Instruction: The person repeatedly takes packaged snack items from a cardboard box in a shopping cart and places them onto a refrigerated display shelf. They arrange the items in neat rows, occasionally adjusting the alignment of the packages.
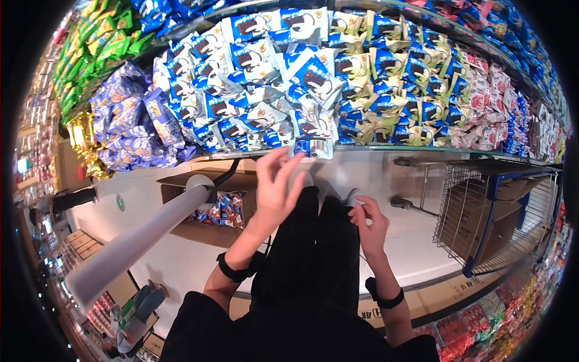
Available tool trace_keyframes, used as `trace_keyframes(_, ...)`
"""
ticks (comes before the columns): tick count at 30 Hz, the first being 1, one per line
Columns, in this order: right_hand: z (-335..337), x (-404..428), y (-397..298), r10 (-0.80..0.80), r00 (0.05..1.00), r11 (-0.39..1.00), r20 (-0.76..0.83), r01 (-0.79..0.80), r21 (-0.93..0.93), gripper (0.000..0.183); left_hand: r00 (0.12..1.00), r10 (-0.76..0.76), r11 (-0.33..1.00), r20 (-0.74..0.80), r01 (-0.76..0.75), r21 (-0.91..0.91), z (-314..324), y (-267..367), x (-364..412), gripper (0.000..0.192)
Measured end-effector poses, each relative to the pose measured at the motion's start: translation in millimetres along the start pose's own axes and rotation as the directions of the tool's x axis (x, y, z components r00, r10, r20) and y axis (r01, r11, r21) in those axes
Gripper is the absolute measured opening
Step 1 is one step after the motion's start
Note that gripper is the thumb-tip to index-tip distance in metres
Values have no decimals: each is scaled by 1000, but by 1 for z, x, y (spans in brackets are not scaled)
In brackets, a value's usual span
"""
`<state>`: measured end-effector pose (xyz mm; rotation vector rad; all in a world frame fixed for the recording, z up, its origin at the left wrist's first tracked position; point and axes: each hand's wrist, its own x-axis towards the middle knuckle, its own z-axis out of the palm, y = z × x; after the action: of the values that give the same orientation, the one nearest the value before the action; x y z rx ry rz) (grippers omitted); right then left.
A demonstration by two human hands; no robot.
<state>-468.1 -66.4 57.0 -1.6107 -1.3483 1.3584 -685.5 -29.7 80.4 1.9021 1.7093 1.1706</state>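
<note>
My left hand (277, 190) is raised at the front edge of a glass shelf (357, 150), its fingers apart. The fingertips are beside a small blue-and-white wrapped snack packet (313, 147) lying at that edge; whether they touch it cannot be told. Behind it rise stacked blue-and-white biscuit packets (260, 61). Blue-and-cream packets (384, 90) adjoin them on the right. Lower down, my right hand (372, 224) hangs in front of my dark trousers with loosely curled fingers, and nothing shows in it. Each wrist wears a black band.
A pale pole (140, 244) slants in from the left, close to my left arm. Below the shelf an open carton (203, 231) holds wrapped snacks. A wire cart (493, 217) with cardboard stands at right. Purple packets (131, 117) fill the shelf's left. Another person (131, 323) is at lower left.
</note>
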Motion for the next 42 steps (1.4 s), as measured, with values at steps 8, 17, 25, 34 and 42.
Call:
trace_keyframes(8,-111,-44,28,91,984,995,-151,-84,50,14,959,213,975,186,-196,-103,58,102,25,41)
trace_keyframes(17,-280,-111,79,29,873,999,-488,-7,47,14,858,438,893,268,-381,-240,197,244,15,38)
trace_keyframes(25,-392,-174,114,125,663,992,-738,-58,116,15,647,614,787,453,-454,-418,308,360,4,34)
trace_keyframes(34,-423,-192,150,293,518,956,-803,-177,234,14,294,750,656,592,-440,-613,405,426,1,28)
trace_keyframes(42,-500,-125,120,399,349,897,-848,42,440,16,39,643,762,765,70,-644,560,427,-8,24)
